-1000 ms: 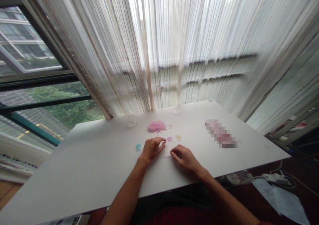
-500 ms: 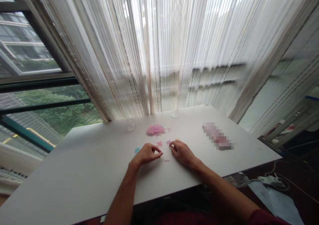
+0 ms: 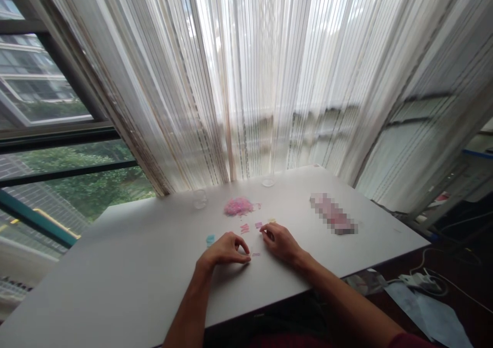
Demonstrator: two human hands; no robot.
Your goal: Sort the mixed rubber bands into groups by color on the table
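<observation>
My left hand rests low over the white table, thumb and forefinger pinched together beside a small flat pink-purple piece. Whatever lies between those fingertips is too small to make out. To its right, my right hand is curled with its fingertips together, close to a little purple cluster; what they hold, if anything, cannot be seen. A few pink strips lie between and beyond the hands. Beside the left hand is a light-blue cluster, and past the right knuckles a yellowish one.
Farther back sits a pile of small pink pieces. A clear container and a clear round dish stand near the curtain. A blurred-out pinkish packet lies at the right. Cables and a power strip are beyond the table's edge.
My left hand has come slightly nearer to me, its pinched fingertips now lower beside the small pink-purple piece. My right hand stays near the purple cluster. The view has shifted slightly.
</observation>
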